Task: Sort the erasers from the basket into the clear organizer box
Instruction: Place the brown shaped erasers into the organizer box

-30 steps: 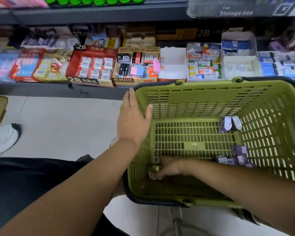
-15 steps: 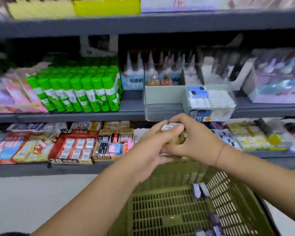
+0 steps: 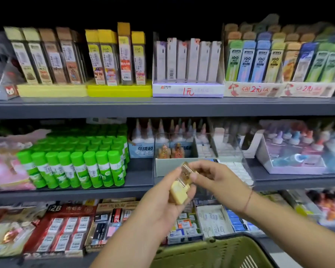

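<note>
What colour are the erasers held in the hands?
Pale yellow, with clear amber wrapping, the erasers show best in the head view, the only one.

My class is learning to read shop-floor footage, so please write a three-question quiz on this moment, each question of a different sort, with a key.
1. True or false: both hands are up in front of the shelves, above the green basket.
2. What does the left hand hold? A) a green glue stick B) a yellowish eraser C) nothing
3. Fill in: the clear organizer box stands on the ____ shelf, right of the green glue sticks.

Key
1. True.
2. B; the right hand pinches a second, amber-coloured piece just above it.
3. Middle.
</note>
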### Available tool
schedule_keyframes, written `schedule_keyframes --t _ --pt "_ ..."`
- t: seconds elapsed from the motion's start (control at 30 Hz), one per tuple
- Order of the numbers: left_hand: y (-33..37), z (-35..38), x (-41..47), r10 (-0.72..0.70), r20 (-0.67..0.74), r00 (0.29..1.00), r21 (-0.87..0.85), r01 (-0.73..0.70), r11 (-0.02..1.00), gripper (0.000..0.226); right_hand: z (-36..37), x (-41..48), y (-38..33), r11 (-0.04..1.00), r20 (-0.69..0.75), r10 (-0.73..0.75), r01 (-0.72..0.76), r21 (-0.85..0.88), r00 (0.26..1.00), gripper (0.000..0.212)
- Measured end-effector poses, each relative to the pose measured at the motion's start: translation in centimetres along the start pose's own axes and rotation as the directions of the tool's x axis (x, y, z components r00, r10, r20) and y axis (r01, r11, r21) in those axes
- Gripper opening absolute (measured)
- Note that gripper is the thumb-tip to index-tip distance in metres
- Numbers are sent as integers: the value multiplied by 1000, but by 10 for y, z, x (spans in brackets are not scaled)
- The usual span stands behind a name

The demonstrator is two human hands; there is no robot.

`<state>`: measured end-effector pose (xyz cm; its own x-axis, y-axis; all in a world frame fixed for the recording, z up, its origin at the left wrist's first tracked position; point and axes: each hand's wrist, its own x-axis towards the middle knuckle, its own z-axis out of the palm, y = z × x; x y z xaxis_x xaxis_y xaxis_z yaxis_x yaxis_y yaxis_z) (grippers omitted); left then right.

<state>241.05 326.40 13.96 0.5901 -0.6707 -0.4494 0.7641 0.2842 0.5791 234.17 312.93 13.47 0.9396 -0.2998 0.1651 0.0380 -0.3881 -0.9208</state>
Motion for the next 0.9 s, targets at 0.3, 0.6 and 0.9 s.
schedule_keyframes --t 0.3,0.6,0.9 --pt "30 -15 15 -29 -62 998 -87 24 996 36 -53 109 -9 715 -187 149 -236 -658 971 23" --pt "41 -23 19 -56 -73 996 -133 46 990 39 -62 160 11 416 25 317 -115 -902 948 56" --pt "38 -23 20 -54 -73 996 -125 44 991 36 -47 169 21 131 68 203 42 -990 977 45"
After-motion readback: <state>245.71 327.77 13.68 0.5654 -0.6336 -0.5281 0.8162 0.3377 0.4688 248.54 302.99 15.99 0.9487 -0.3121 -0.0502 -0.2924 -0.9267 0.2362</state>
